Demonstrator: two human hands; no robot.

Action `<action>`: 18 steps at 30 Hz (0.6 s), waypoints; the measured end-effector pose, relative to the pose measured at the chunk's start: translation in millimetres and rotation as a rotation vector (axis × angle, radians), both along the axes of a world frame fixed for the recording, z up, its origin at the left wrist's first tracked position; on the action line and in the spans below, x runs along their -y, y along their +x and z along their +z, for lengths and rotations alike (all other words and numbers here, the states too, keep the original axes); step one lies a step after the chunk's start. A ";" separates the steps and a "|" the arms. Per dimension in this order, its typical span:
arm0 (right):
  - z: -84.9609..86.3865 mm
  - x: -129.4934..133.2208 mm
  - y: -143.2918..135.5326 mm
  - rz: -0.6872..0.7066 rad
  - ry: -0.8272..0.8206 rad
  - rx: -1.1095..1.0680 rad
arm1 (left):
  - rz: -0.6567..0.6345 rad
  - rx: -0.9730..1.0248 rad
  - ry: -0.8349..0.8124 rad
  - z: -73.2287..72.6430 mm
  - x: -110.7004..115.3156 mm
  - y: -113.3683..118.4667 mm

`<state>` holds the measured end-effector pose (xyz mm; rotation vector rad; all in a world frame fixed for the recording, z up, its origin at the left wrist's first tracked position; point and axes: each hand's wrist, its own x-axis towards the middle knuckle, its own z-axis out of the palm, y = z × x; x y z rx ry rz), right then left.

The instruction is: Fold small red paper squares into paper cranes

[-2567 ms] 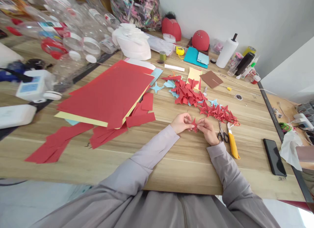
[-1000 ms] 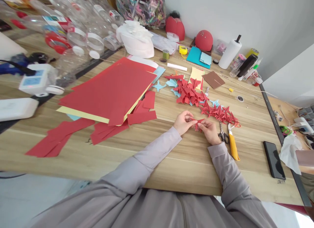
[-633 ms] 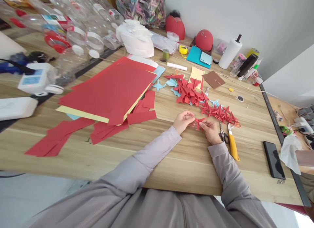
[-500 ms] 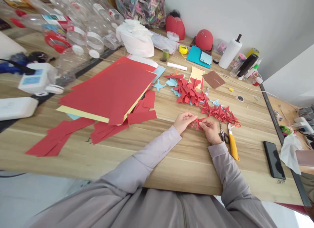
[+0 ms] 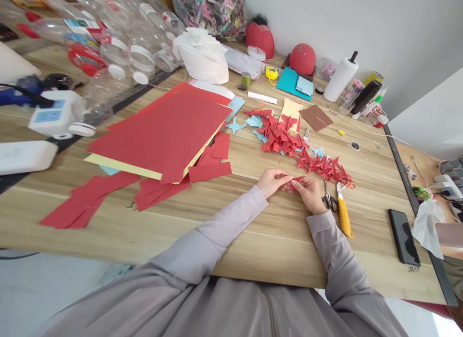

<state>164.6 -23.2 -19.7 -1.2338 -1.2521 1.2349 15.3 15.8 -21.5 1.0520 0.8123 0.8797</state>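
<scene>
Pinching is being done with both hands in the head view; your left hand (image 5: 277, 181) is holding one side of a folded red paper piece (image 5: 298, 178) between thumb and fingers; your right hand (image 5: 308, 189) is gripping the other side the same way; the fingers are nearly meeting and are covering much of the piece, so its full shape is hidden.

The piece is sitting between your hands, over the wooden table (image 5: 271, 240); whether it is touching the surface, you cannot tell from this angle. Beyond your hands, a pile of folded red shapes (image 5: 278, 136) is lying beside a row of red paper stars (image 5: 323, 168); a light blue star (image 5: 235, 126) is lying left of the pile.

Just right of your right hand, black-handled scissors (image 5: 329, 201) are lying beside a yellow-handled cutter (image 5: 345, 216); a black phone (image 5: 404, 236) is resting farther right. Left of your left hand, cut red strips (image 5: 210, 172) are lying partly beneath a stack of large sheets (image 5: 162, 132), which is showing red on top.
</scene>
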 end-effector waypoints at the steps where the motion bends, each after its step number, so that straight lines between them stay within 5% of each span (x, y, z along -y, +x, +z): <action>1: -1.1 -0.3 0.7 -0.004 0.004 0.002 | -0.011 -0.002 0.001 -0.1 0.0 -0.1; 18: 3.5 -0.1 2.1 0.049 -0.023 -0.005 | -0.077 -0.039 0.043 -4.9 -3.5 -1.2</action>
